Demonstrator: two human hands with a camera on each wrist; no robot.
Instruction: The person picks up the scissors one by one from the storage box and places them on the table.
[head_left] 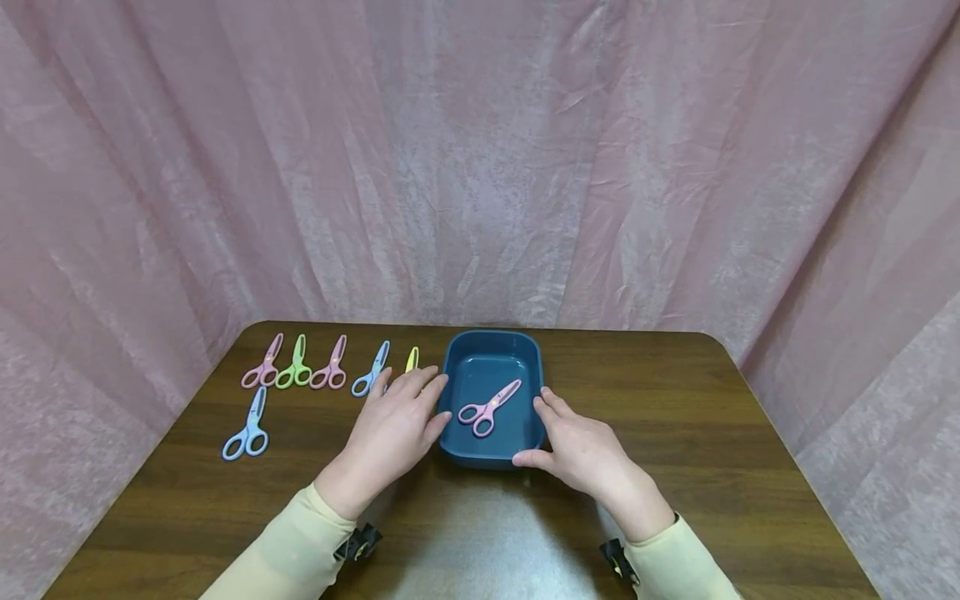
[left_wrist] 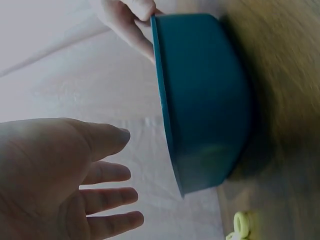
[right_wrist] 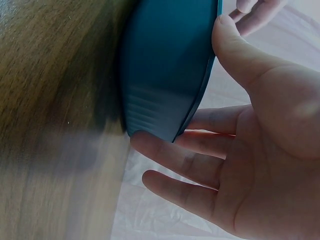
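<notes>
A dark teal plastic bin [head_left: 491, 459] stands upright on the table with one pair of pink scissors [head_left: 487, 412] lying inside it. My left hand [head_left: 393, 422] hovers at the bin's left side, fingers spread and holding nothing; the left wrist view shows a gap between it and the rim. On the right, my right hand [head_left: 581, 446] touches the bin, its thumb [right_wrist: 227, 35] at the rim near the front corner and its extended fingers along the side wall. Partly hidden behind my left hand are yellow scissors [head_left: 412, 358] and the handles of blue scissors [head_left: 377, 360].
Left along the table's back edge lie pink scissors [head_left: 264, 367], green scissors [head_left: 296, 368] and another pink pair [head_left: 332, 367]. Blue scissors [head_left: 251, 425] lie nearer the front. The brown wooden table [head_left: 675, 400] ends at a pink curtain [head_left: 480, 167].
</notes>
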